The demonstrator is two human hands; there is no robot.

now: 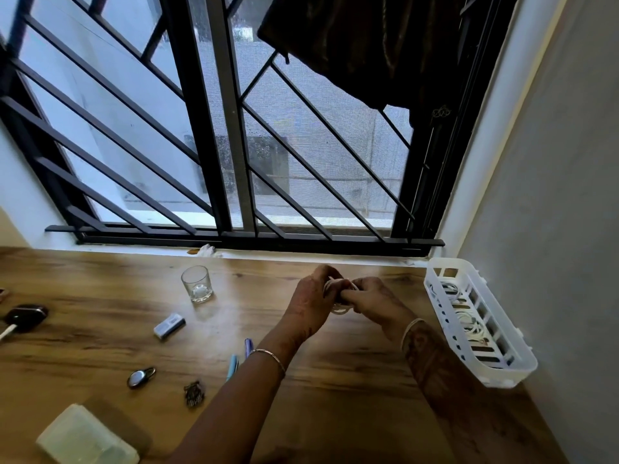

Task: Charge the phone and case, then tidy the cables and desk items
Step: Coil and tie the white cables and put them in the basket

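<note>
White cable point(340, 309): bundled into a small coil, held over the surface point(351, 380) mid-frame, near the window sill. Can't tell if the coil touches the wood.

Both grips are on it.
- Left grip point(315, 296): fingers curled round the coil's left side, clamped on it.
- Right grip point(371, 298): fingers pinching the coil from the right, also clamped on it.
- Grips meet around the bundle. Fingers hide most of the cable; only a few white loops show between and below them. Cable ends not visible.

White slotted basket point(447, 324): right edge of the surface, against the wall, apart from the grips. More white cables point(467, 321) lie coiled inside.

Left half of the surface:
- Dark case point(25, 318) at the far left, white plug point(7, 332) at its near end. Touching; can't confirm it is seated.
- Clear glass point(197, 283), upright, left of the grips.
- Small white-grey block point(169, 325), just in front of the glass.
- Purple pen point(248, 346) and teal pen point(232, 366), lying beside the left forearm, partly hidden under it.
- Oval metallic item point(140, 377), with a hair claw point(193, 393) near it.
- Pale translucent box point(85, 437), lower left corner.

One thin bangle on each wrist. Black window grille point(214, 128) behind the surface, dark cloth point(368, 45) hanging at its upper right.
</note>
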